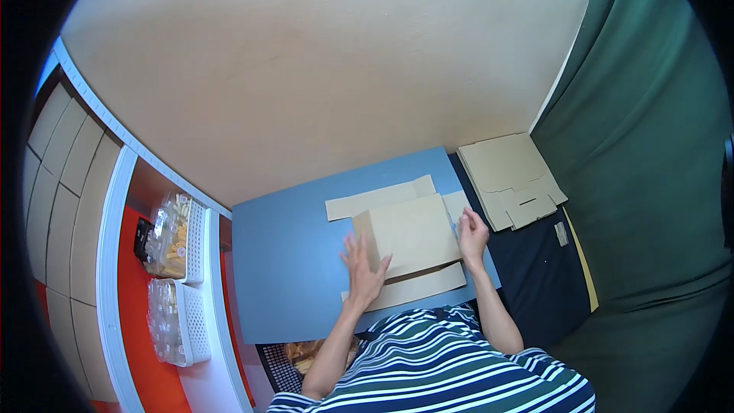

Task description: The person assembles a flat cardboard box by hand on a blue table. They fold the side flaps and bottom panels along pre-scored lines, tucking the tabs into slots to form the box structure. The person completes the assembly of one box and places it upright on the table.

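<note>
A brown cardboard box (407, 235) lies partly folded on the grey-blue tabletop (287, 268). Its long flaps spread out on the far and near sides, and its left side panel stands up at a slant. My left hand (365, 274) is at the box's near left corner, fingers spread, the thumb by the near edge and the fingertips beside the left panel. At the right edge of the box is my right hand (472, 235), with its fingers curled in beside the small right flap (456, 203). Whether anything is between those fingers is hidden.
Flat cardboard boxes (508, 172) are stacked at the far right on a dark cloth. On a shelf at left, white baskets (195, 321) hold clear plastic containers. A black basket (279, 367) with packaged contents sits below the table's near edge. A green curtain (650, 145) hangs at right.
</note>
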{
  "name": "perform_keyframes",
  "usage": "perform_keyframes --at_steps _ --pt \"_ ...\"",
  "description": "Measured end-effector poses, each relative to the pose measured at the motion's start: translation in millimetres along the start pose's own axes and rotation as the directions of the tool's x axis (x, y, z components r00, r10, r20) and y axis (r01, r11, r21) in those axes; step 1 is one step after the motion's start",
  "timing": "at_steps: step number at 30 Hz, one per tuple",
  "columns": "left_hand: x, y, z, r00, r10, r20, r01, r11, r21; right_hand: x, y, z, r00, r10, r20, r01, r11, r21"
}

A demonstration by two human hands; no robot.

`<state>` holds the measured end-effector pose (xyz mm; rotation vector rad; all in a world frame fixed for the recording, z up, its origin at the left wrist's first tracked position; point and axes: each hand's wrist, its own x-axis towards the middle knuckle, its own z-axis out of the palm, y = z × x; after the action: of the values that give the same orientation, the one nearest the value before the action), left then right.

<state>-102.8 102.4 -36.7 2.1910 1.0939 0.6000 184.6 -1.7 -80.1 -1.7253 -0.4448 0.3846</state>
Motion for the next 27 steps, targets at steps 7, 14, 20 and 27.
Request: perform_keyframes --at_steps 7,14,20,27 --pt "-40.9 -33.2 -6.9 0.99 -0.135 -0.035 0.111 0.913 -0.392 -20.1 18.7 -3.1 0.942 0.29 0.168 -0.319 0.93 0.184" --pt "-54.6 -83.8 -13.5 0.794 -0.545 -0.27 0.162 0.618 -0.77 -68.9 -176.4 0.2 0.616 -0.091 0.783 -0.558 0.651 0.515" --pt "-89.8 -125.5 -69.9 0.582 -0.709 -0.398 0.345 0.659 -0.669 -54.3 -147.9 24.0 0.763 -0.032 0.645 -0.167 0.955 0.245" --pt "-135.0 -113.3 -52.6 0.627 -0.742 -0.235 0.549 0.636 -0.542 -62.4 -85.2 -28.2 0.949 -0.077 0.307 0.156 0.957 -0.244"
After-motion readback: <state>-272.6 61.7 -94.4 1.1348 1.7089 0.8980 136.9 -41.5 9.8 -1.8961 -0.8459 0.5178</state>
